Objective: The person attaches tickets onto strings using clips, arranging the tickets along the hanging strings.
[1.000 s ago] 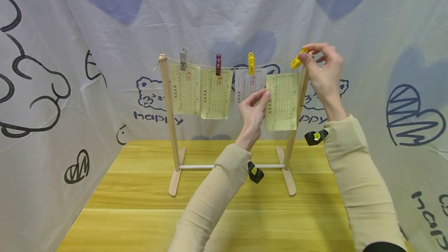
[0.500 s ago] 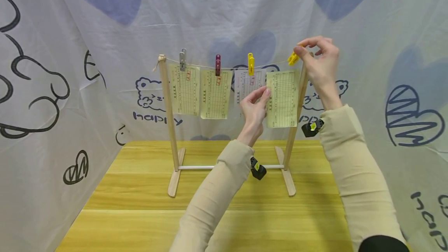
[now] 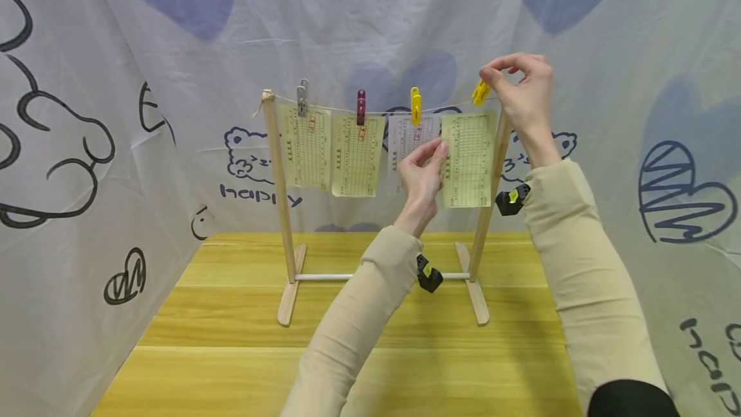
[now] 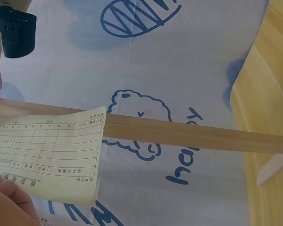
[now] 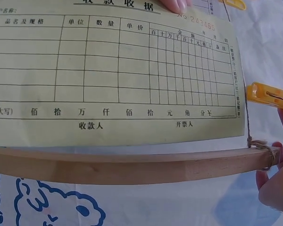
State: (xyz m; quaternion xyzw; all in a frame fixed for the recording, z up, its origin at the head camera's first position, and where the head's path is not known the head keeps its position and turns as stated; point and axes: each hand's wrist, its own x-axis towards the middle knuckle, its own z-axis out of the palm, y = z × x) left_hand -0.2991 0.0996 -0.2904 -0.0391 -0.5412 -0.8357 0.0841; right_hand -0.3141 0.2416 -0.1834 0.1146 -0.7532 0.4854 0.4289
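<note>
My left hand pinches the left edge of a pale yellow receipt slip, holding it upright just under the string at the right end of the rack. In the right wrist view the slip shows a printed grid and a red number, its top edge close to the string. My right hand pinches a yellow clothespin above the slip's top right corner. That clothespin has its tip right at the string in the right wrist view.
A wooden rack stands on the wood-grain table. From its string hang two yellow slips and a white slip, under a grey clothespin, a maroon one and a yellow one. A patterned cloth surrounds the table.
The held slip has risen toward the string with my left hand. My right hand has moved up and to the left, bringing the yellow clothespin over the slip's top edge.
</note>
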